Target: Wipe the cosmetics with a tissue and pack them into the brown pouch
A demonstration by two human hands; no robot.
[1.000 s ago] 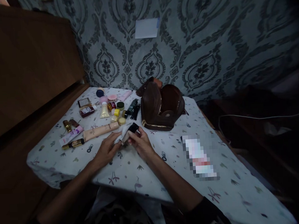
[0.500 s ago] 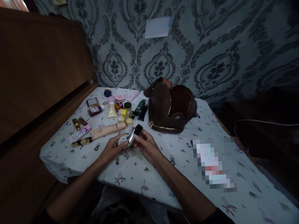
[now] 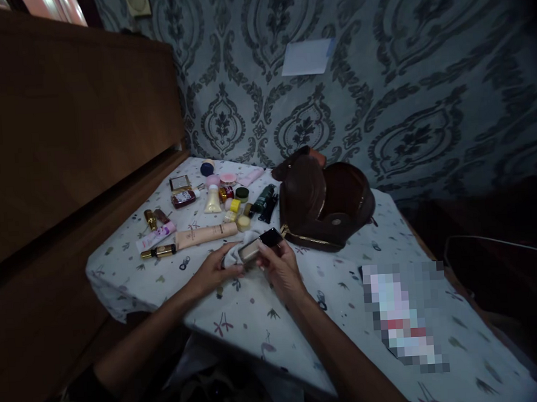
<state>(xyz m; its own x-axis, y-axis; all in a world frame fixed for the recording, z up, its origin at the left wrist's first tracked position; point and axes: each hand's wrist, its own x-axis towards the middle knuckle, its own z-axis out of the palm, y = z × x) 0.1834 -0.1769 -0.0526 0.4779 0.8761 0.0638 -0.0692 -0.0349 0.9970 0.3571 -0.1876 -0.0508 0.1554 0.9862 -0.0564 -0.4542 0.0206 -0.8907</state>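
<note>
Bottle (image 3: 250,250), centre of the frame, and I have it from both ends! Right hand (image 3: 282,271): fingers closed around it by the black cap (image 3: 271,239), thumb along the top. Left hand (image 3: 214,271): fingers gripping the white cloth (image 3: 232,259), bunched against the pale lower end.

Now, the danger: that body looks hard and slick, so if my right grip slackens while the cloth drags, out it could pop, down onto the tablecloth (image 3: 203,317). And if the cap is loose, pulling there could part it from the body; how tight it sits, I can't tell. A stray fold could also nudge the tube (image 3: 207,234) or the small jars (image 3: 243,222), both near its upper edge.

Look at the surfaces! Bottle boxy and smooth, cap glossy and square-edged, cloth soft and crumpled. Tube, left of centre: long, peach, flattened at its left end. Jars squat and round. Right of centre, the bag (image 3: 299,202): dark brown, leathery, round-bellied, mouth gaping, a gold-toned zip (image 3: 314,242) edging its base.
</note>
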